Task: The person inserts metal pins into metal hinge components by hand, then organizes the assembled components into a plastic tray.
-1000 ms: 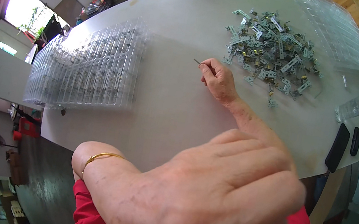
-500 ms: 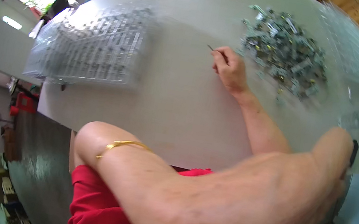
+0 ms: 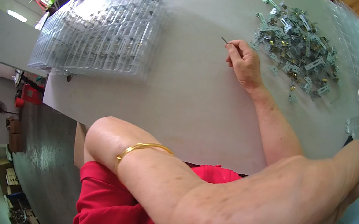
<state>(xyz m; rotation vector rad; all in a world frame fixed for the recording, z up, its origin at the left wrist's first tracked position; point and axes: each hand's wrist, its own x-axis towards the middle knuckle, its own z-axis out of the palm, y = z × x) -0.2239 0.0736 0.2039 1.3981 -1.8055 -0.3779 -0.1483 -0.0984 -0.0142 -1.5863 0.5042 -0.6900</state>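
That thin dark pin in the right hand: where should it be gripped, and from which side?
Probably at its near end, where the right hand already pinches it. The thin dark pin is slender and juts toward the clear trays, so come from the side of the pile of metal parts, leaving the free tip clear.

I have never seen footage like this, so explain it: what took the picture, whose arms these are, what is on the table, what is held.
A camera on a person's head took it, looking down through a fisheye lens, so straight edges bend. Both arms are the wearer's own. The right hand rests on the grey table and pinches a thin pin. The left arm, with a gold bangle, crosses close under the camera; its hand cannot be made out. Right of the hand lies a pile of small metal parts. On the left stand clear plastic trays.
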